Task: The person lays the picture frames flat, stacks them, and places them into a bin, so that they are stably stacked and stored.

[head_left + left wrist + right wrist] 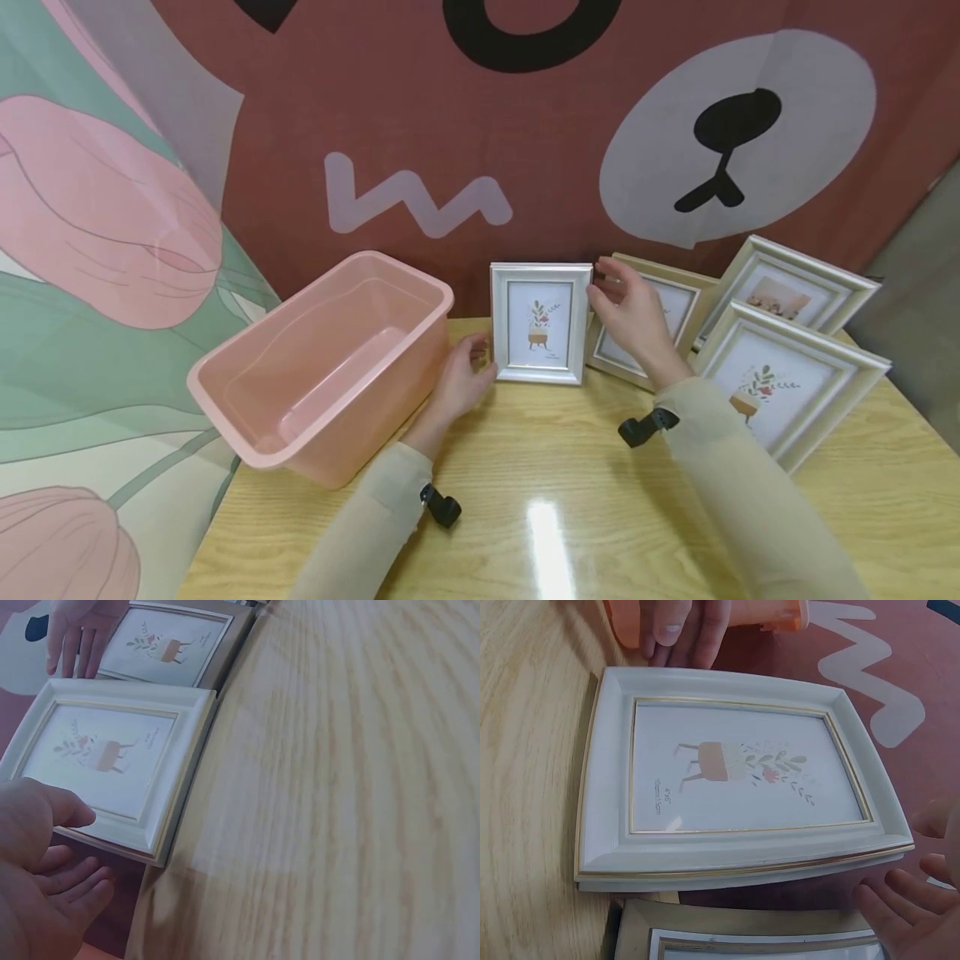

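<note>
A white photo frame (541, 323) with a potted-plant print stands upright on the wooden table, between my two hands. Beside its lower left edge is my left hand (461, 379); in the left wrist view the thumb (73, 808) overlaps the frame's border, and the other fingers are loosely spread past its side. At the upper right corner hovers my right hand (632, 312), fingers relaxed and holding nothing. In the right wrist view its fingers (911, 900) lie just off that corner. Partly behind the right hand leans a tan-edged frame (697, 312).
A pink plastic bin (322, 367) stands left of my left hand. Two more frames, one with a photo print (787, 292) and one with a plant print (787, 383), stand at the right. A patterned cloth (555, 167) hangs behind the table (525, 467).
</note>
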### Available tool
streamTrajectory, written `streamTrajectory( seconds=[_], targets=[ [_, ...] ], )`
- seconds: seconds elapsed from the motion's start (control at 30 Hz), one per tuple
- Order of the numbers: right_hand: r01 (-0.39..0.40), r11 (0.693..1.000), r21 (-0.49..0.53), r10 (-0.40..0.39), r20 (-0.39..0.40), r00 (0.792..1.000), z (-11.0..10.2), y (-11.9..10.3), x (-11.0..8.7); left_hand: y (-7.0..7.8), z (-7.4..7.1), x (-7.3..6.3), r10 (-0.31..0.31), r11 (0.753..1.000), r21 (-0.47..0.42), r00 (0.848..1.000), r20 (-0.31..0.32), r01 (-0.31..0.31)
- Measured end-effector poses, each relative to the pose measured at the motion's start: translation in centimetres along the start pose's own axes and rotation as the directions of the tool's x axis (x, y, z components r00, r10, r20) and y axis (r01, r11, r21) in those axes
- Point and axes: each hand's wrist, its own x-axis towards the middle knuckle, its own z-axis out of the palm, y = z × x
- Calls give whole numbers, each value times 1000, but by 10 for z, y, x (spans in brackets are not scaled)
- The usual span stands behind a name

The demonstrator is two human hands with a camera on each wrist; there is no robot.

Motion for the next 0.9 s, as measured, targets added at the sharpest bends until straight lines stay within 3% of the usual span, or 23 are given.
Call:
streamTrajectory(
  seconds=[0.33, 0.6, 0.9],
  targets=[
    [13, 1000, -25, -13, -13, 1000, 3, 1, 13, -8, 5, 6, -22, 999, -45, 999, 38, 24],
    [-22, 999, -30, 22, 3, 1000, 6, -2, 17, -10, 5, 12, -51, 998, 25, 996, 71, 50],
    [-36, 999, -30, 35, -15, 999, 12, -2, 17, -15, 6, 15, -37, 998, 53, 995, 93, 32]
  ],
)
